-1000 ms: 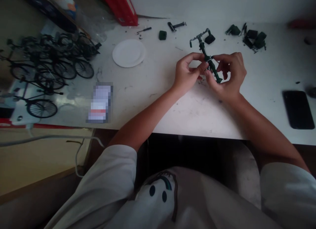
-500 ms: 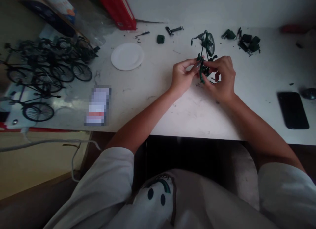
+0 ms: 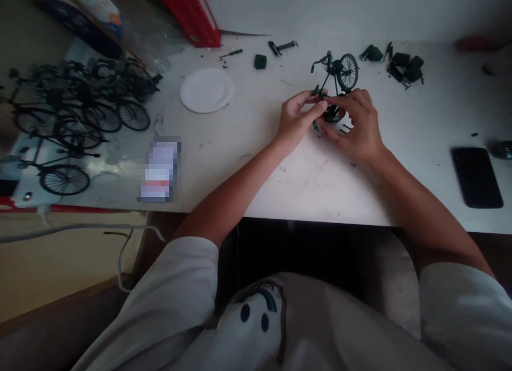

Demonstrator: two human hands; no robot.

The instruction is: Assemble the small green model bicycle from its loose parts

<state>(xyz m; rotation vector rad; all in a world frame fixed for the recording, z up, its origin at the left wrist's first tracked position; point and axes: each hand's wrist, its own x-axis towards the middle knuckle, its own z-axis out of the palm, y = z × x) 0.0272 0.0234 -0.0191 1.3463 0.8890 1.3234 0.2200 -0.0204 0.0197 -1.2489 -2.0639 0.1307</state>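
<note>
A small dark green model bicycle is held between my two hands above the white table. Its front wheel and handlebar point away from me, and the rear part is largely covered by my fingers. My left hand pinches the bicycle near the saddle from the left. From the right, my right hand grips the rear part, thumb and fingers closed around it. Exactly which small part lies under the fingertips is hidden. A few thin dark pieces lie on the table beneath my right hand.
Several finished-looking model bicycles crowd the left side. A white plate, a screwdriver, a green block and loose dark parts lie toward the back. A black phone rests at right; a pixelated phone-shaped object at left.
The model bicycle has turned in my hands: its front wheel has swung to the right and shows more of its face. My hands have shifted only slightly.
</note>
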